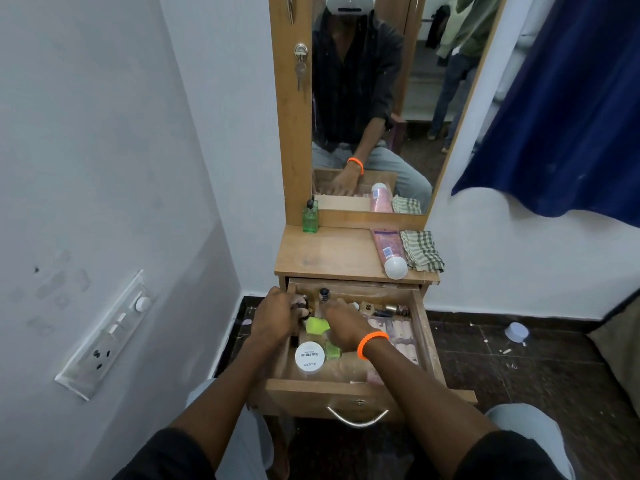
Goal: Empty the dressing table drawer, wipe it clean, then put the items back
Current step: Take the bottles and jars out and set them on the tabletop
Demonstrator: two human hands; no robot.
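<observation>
Both hands are down in the open drawer. The left hand curls round small dark things; the right hand reaches over a neon bottle, its grip hidden from me. These bottles and the white jar look light but slick (probably glass), so best taken by the cap or body.

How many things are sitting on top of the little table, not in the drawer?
3. A green pump bottle stands at the back left by the mirror, a pink tube lies on the right, and a checked cloth lies folded beside the tube at the right edge.
</observation>
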